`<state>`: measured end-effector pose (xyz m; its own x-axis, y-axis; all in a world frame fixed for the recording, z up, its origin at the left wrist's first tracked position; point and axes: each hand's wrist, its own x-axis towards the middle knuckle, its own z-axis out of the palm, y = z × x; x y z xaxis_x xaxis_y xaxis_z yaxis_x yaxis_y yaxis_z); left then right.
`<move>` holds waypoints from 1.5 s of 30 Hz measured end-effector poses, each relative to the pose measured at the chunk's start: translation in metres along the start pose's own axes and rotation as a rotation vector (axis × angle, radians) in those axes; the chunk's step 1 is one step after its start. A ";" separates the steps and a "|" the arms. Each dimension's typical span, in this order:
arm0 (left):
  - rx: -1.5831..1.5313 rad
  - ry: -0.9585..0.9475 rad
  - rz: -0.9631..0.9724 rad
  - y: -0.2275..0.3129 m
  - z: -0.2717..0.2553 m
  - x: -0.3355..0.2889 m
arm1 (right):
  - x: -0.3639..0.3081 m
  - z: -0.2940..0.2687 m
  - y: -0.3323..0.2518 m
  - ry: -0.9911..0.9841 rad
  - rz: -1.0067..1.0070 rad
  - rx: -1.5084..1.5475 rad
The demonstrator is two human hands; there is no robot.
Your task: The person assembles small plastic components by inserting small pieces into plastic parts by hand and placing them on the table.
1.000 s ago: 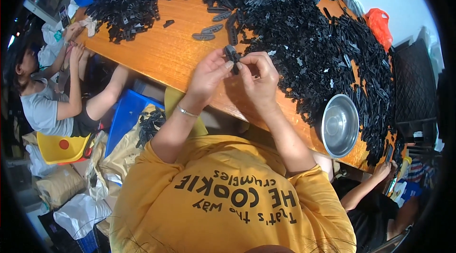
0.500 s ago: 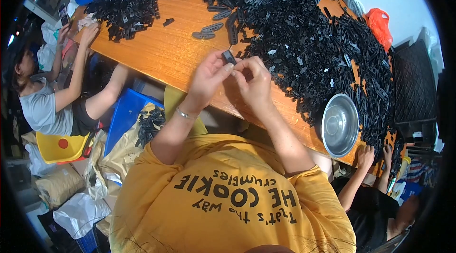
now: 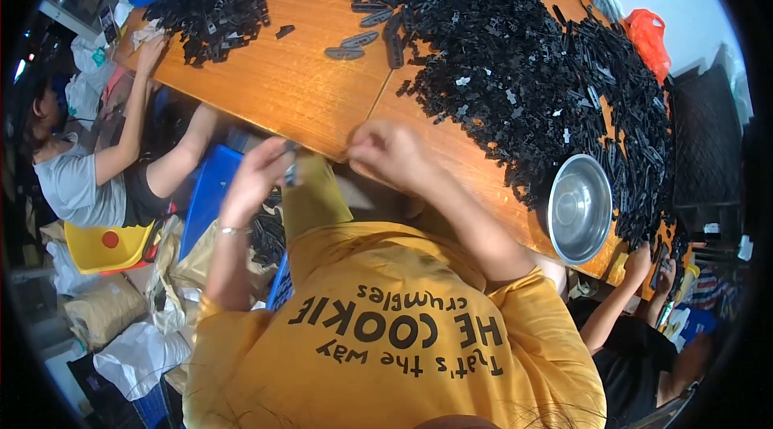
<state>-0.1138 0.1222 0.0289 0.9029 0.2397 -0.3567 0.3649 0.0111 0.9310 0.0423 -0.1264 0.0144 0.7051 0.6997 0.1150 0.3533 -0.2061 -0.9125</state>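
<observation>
Currently, I am viewing the work from above the wearer's yellow shirt (image 3: pixel 403 389), which is filling the lower middle of my head view. The left hand (image 3: pixel 256 174) is hanging just off the near edge of the bench (image 3: pixel 306 95), its outline blurring. Its thumb and fingers are pinching a small dark piece (image 3: pixel 290 171), which is showing at the fingertips, clear of the bench; blur is hiding its exact form. The right hand (image 3: pixel 390 154) is lying over the near edge, by the seam, with its fingers curling inward; whether they are gripping anything, I am not managing to tell.

Lower than the left hand, black parts (image 3: pixel 268 237) are lying beside a blue tub (image 3: pixel 211 191). To the right, a steel bowl (image 3: pixel 564 224) is sitting along the near edge. A co-worker in black (image 3: pixel 624 356) is working with both hands at the bench's right-hand end. A second co-worker in grey (image 3: pixel 76 187) is sitting by the left end, resting a hand there.

Past mid-bench, several long dark parts (image 3: pixel 345 52) are lying loose. A large black heap (image 3: pixel 483 83) is covering the far and right-hand portion, and a smaller heap (image 3: pixel 209 18) is occupying the far left. Beyond the far right edge, a red bag (image 3: pixel 646 39) is showing.
</observation>
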 end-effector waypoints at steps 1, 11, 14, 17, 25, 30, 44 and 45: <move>0.280 0.007 0.092 -0.014 -0.031 -0.008 | 0.005 -0.012 0.004 0.077 -0.013 -0.058; 0.858 0.349 0.666 0.064 0.024 0.079 | 0.066 -0.069 0.014 0.014 -0.060 -0.830; 0.922 0.383 0.791 0.069 0.050 0.141 | 0.071 -0.068 0.016 -0.014 -0.035 -0.824; 1.010 0.354 0.751 0.066 0.054 0.175 | 0.068 -0.068 0.015 -0.008 -0.051 -0.792; 0.856 0.324 0.612 0.053 0.059 0.175 | 0.050 -0.056 0.008 0.256 -0.114 -0.361; -0.591 -0.210 0.219 0.038 0.072 0.148 | 0.039 -0.043 -0.010 0.484 -0.286 -0.238; -0.740 -0.351 0.280 0.060 0.102 0.102 | 0.023 -0.040 -0.034 0.581 -0.462 -0.157; -0.726 -0.342 0.283 0.060 0.103 0.101 | 0.022 -0.040 -0.035 0.580 -0.448 -0.144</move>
<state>0.0231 0.0476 0.0409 0.9998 0.0222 0.0023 -0.0161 0.6426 0.7660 0.0702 -0.1305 0.0643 0.6719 0.2730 0.6885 0.7318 -0.1017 -0.6738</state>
